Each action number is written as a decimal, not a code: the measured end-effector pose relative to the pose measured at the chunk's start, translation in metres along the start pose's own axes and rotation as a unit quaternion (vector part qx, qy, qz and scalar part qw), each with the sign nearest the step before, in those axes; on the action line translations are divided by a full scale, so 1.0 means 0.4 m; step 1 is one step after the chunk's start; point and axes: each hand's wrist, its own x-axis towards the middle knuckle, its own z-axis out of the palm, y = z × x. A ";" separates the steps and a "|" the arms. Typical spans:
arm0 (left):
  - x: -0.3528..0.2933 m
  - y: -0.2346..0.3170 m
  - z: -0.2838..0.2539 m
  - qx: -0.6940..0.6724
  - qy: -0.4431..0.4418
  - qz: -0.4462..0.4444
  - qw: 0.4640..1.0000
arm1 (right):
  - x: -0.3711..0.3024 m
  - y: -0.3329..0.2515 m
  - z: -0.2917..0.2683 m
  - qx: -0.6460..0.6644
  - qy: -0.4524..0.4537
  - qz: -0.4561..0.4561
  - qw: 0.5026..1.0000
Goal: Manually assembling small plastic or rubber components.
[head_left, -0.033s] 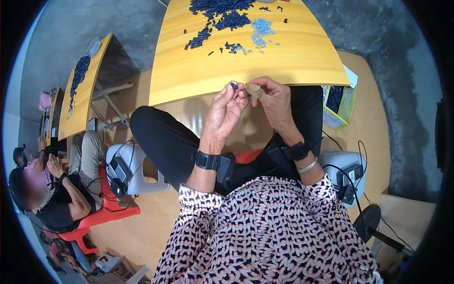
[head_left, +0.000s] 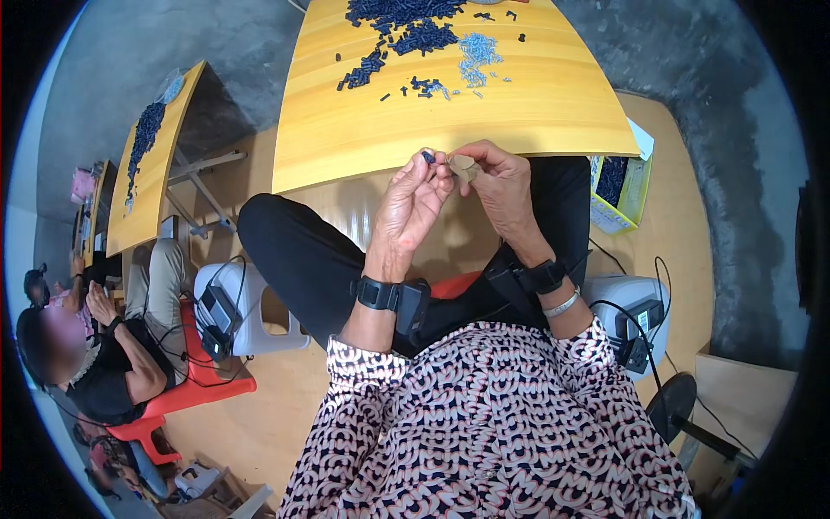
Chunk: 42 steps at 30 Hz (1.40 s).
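Observation:
Just off the near edge of the yellow table, my two hands meet. My left hand (head_left: 411,203) pinches a small dark blue piece (head_left: 428,157) between thumb and fingers. My right hand (head_left: 506,190) is closed on a tan, cloth-like scrap (head_left: 464,167), bunched close to the left fingertips. Whatever lies between the two sets of fingertips is too small to make out. Beyond them on the table are a pile of small dark blue pieces (head_left: 424,38) and a smaller heap of pale blue, clear-looking bits (head_left: 478,54).
The yellow table (head_left: 389,130) curves across the top. To its right a yellow crate (head_left: 635,195) holds more dark pieces. Grey-white stools with cabled boxes (head_left: 229,303) stand either side of me. At left, a seated person (head_left: 130,355) is near another table (head_left: 169,121) with similar piles.

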 end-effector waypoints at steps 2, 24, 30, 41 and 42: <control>0.002 -0.003 0.000 -0.004 0.003 0.001 1.000 | -0.005 0.006 -0.002 -0.070 0.004 -0.020 0.997; 0.006 -0.020 -0.015 -0.037 -0.012 -0.010 0.999 | -0.012 0.024 -0.014 -0.021 0.019 0.012 1.000; 0.007 -0.020 -0.011 -0.015 -0.008 -0.009 1.000 | -0.017 0.029 -0.016 -0.136 0.051 -0.021 0.989; 0.001 -0.014 -0.008 0.032 0.010 -0.013 0.999 | -0.030 -0.003 0.001 -0.165 0.047 -0.011 0.985; 0.001 -0.014 -0.006 0.032 0.010 -0.014 0.999 | -0.033 -0.005 0.005 -0.165 0.048 -0.011 0.985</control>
